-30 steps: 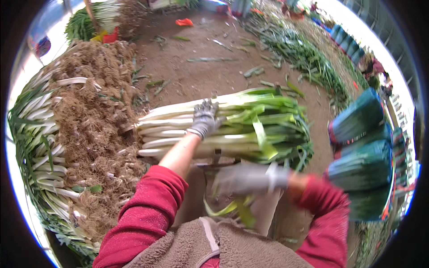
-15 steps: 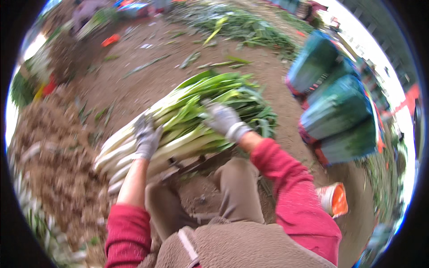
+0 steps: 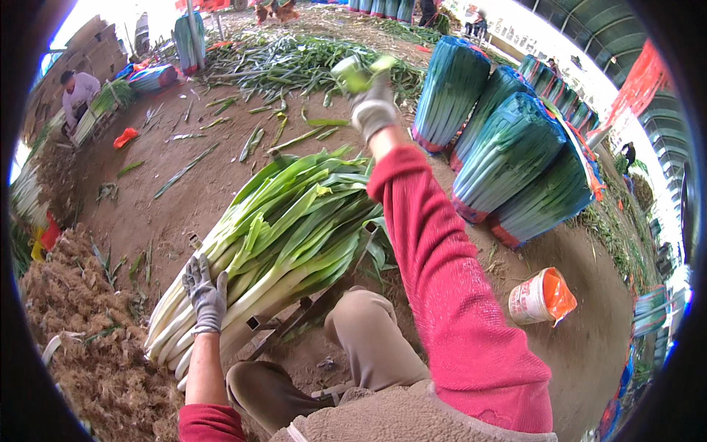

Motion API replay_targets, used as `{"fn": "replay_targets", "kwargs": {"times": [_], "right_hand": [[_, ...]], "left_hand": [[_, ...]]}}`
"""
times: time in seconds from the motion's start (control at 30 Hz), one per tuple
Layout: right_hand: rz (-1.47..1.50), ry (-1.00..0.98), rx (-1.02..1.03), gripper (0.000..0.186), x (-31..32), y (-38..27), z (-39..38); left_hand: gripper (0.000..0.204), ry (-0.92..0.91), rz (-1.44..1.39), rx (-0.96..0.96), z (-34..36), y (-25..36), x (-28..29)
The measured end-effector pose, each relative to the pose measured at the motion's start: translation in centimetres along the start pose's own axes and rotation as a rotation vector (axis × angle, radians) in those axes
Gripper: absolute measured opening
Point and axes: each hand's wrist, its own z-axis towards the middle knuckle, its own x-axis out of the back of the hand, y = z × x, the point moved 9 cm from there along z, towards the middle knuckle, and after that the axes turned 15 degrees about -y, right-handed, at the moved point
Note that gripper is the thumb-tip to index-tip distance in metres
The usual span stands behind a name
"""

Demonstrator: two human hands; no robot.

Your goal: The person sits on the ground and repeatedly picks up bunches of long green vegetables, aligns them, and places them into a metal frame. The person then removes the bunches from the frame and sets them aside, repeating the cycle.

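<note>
A big heap of leeks (image 3: 287,221), white stalks to the near left and green leaves to the far right, lies on a low metal frame (image 3: 294,324) before my knees. My left hand (image 3: 206,295), in a grey-white glove, rests flat on the white stalks with its fingers stretched. Out beyond the leaves, my gloved right hand (image 3: 374,109) is raised at the end of a stretched arm. Pale green leek leaf pieces (image 3: 357,74) are at its fingers, which are blurred; the hand appears closed on them.
Wrapped leek bundles (image 3: 508,151) stand to the right, near a white bucket (image 3: 529,300) with orange material inside. Loose leaves (image 3: 294,66) litter the soil ahead. Brown root trimmings (image 3: 103,331) are heaped at left. Another person (image 3: 77,96) works at the far left.
My right hand has left the heap and swung forward and up with leaf pieces. My left hand stays on the stalks, flatter now. The view has shifted, showing more of the far ground.
</note>
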Motion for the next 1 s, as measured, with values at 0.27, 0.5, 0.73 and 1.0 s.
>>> {"fn": "replay_targets", "kwargs": {"times": [0.27, 0.5, 0.73, 1.0], "right_hand": [[-1.34, -1.042, 0.369, 0.056, -12.1, 16.3, -19.1], [-1.873, -1.152, 0.102, 0.067, -7.6, 23.7, -25.7], [-2.282, -1.132, -0.472, 0.06, -5.2, 26.4, -23.9], [-2.422, -1.241, -0.019, 0.061, -9.7, 25.1, -24.6]], "left_hand": [[0.074, -0.014, -0.009, 0.006, -0.1, 0.3, 0.2], [0.072, -0.065, -0.052, 0.058, 0.0, 0.4, 0.1], [0.05, 0.46, -0.255, -0.17, -10.6, 2.5, 1.9], [0.04, 0.276, -0.784, 0.298, -39.6, -5.4, -4.4]]}}
